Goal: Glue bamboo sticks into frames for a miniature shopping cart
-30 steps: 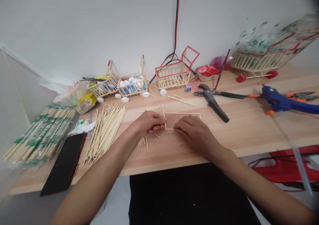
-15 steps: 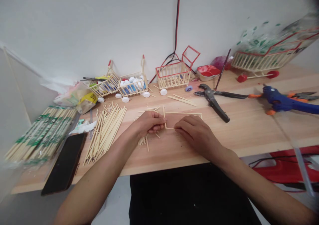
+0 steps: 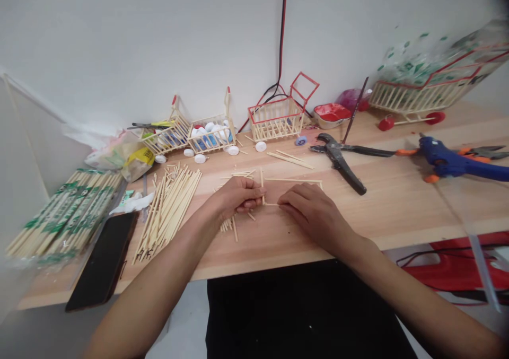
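A thin rectangular frame of wooden sticks (image 3: 292, 180) lies on the table between my hands. My left hand (image 3: 240, 195) pinches the short stick (image 3: 262, 181) that forms its left side. On the near long side, my right hand (image 3: 308, 205) has its fingers closed around the stick, hiding most of that side and the lower right corner. Short cut sticks (image 3: 228, 225) lie partly under my left hand. A larger pile of long wooden sticks (image 3: 170, 205) is spread farther left.
Small stick carts (image 3: 278, 123) line the wall, with a red paint dish (image 3: 332, 114) beside them. Cutting pliers (image 3: 342, 160) and a blue glue gun (image 3: 445, 157) lie to the right. A phone (image 3: 103, 258) and packaged chopsticks (image 3: 66, 213) are at left.
Almost nothing differs. Both hands stay in place on the stick frame, and the view has shifted very slightly.
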Motion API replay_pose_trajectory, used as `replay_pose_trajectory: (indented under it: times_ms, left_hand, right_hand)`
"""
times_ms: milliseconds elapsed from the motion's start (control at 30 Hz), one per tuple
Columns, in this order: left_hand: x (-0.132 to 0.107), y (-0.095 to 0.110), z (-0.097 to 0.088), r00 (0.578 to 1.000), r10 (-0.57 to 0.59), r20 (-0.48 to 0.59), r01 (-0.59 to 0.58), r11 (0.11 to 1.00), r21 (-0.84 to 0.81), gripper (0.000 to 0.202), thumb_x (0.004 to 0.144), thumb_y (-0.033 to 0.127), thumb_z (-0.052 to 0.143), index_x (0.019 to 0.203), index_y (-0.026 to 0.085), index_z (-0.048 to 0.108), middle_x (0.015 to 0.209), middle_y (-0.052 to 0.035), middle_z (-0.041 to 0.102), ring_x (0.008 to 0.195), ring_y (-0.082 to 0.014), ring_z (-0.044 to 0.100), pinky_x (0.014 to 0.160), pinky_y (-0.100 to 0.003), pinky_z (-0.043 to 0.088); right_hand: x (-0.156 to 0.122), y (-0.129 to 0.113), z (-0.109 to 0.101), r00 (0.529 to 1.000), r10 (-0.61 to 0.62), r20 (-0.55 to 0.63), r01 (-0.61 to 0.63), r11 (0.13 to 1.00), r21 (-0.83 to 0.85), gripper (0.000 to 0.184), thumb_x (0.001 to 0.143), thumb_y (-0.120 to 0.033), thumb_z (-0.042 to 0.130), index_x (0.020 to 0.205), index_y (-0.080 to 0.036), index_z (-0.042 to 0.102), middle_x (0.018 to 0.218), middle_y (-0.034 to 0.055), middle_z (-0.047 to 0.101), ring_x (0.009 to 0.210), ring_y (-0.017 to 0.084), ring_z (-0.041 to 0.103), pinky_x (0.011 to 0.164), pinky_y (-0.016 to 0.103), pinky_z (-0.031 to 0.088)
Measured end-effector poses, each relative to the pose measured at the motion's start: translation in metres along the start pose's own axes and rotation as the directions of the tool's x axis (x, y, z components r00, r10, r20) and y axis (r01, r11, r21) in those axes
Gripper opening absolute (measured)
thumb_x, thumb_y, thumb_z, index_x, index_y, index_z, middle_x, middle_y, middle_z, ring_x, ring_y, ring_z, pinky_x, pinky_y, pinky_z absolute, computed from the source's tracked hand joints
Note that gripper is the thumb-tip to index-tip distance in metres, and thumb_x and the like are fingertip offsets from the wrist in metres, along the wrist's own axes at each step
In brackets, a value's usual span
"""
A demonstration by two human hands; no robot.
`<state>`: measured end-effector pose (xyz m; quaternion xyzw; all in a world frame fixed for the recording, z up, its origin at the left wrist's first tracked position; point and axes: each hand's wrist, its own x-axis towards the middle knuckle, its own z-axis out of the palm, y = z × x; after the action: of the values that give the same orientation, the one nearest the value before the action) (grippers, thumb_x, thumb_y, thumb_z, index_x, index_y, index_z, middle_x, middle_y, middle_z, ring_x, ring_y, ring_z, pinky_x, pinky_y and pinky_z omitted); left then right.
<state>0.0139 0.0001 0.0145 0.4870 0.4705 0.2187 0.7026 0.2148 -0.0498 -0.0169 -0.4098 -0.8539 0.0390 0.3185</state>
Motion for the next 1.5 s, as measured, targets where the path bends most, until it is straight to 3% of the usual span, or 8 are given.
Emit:
replay_pose_trajectory:
  times_ms: [1500]
  left_hand:
    - [0.0002,-0.0020,0.0018,0.999,0.026,-0.046,-0.026,1.000,-0.005,0.038,0.058,0.035,0.085,0.058,0.010,0.056,0.045,0.0026,0.049,0.033,-0.0003,0.028,0.032,-0.015,0.013]
  right_hand:
    - [0.0007,-0.0017,-0.0022,1.000,0.019,0.021,-0.019,1.000,0.010,0.020,0.096,-0.019,0.047,0.083,-0.018,0.063,0.082,0.0072,0.065,0.081,0.020,0.056,0.078,0.035,0.042]
